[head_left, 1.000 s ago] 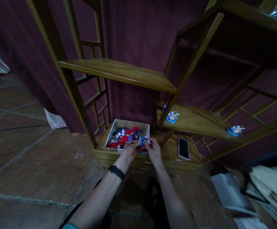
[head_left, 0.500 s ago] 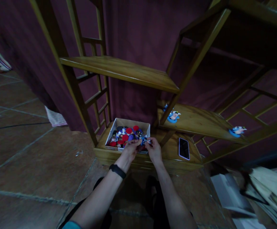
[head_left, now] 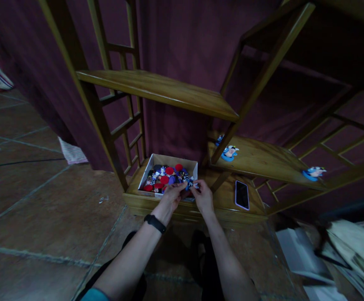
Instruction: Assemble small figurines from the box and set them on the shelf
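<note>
Between my two hands is a small blue and white figurine (head_left: pixel 190 184), pinched by the fingers of both, over the right front corner of an open cardboard box (head_left: pixel 144 177). My left hand (head_left: pixel 173 195), with a black band on its wrist, grips the figurine's left side. On the other side my right hand (head_left: pixel 203 195) holds it with thumb and fingers. Several small figurines with red, purple and black round bases (head_left: pixel 164 179) lie jumbled in the box. Fingers hide much of the held piece, so its details cannot be made out.
The box stands on the low ledge of a wooden shelf unit (head_left: pixel 156 90). A phone (head_left: pixel 242 195) lies to the right. Blue-based figurines (head_left: pixel 228 153) stand on the middle shelf, another figurine (head_left: pixel 314 172) near its right end. White boxes (head_left: pixel 304 253) and a pale bag (head_left: pixel 355 242) are on the floor.
The camera view has shifted slightly. Both hands stay at the box's corner with the figurine between them; only small finger movement shows.
</note>
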A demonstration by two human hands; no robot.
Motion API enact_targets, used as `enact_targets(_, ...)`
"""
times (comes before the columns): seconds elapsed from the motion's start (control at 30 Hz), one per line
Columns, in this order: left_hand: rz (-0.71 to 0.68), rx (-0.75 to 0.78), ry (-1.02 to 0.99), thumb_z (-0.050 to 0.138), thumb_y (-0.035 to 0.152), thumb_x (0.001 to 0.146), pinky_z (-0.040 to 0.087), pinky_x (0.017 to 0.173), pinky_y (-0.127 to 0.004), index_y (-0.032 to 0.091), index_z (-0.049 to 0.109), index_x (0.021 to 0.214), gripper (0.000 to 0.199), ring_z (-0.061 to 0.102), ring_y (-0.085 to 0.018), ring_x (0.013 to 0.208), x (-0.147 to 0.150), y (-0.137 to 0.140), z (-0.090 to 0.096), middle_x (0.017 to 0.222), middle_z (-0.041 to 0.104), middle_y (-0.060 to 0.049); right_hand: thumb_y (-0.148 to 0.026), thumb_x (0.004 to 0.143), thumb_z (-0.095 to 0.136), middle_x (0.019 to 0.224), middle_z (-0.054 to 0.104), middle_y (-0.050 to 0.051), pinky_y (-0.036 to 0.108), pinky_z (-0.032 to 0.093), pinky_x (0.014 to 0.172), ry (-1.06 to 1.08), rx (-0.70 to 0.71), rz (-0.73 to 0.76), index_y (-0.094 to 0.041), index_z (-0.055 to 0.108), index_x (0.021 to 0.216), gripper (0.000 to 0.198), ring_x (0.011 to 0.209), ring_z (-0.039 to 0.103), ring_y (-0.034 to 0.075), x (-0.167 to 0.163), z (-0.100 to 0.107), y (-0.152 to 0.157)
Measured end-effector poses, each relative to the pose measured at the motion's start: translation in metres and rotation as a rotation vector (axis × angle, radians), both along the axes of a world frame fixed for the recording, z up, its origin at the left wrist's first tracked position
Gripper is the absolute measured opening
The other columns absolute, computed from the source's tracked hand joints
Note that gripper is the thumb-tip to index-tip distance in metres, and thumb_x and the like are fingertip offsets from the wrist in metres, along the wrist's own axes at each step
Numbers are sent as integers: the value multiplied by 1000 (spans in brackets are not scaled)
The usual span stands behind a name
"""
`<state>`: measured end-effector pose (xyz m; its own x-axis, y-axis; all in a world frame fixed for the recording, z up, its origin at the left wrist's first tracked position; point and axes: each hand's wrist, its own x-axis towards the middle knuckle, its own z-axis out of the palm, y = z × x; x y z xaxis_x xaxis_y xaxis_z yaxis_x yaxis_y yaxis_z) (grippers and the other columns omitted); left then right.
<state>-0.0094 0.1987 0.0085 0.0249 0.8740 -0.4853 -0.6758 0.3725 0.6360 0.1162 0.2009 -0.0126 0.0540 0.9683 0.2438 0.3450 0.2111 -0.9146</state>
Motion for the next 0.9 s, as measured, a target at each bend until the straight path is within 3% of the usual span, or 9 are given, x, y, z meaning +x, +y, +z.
enact_targets(0.9,-36,0,74,72,11,68,54,55,-23,11,61,65,12,61,-11,54,-6,5,-6,62,65,-4,-28,74,55,84,65,-1,26,47,68,-36,-21,21,-23,59,89,17,74,61,16,0,-2,5)
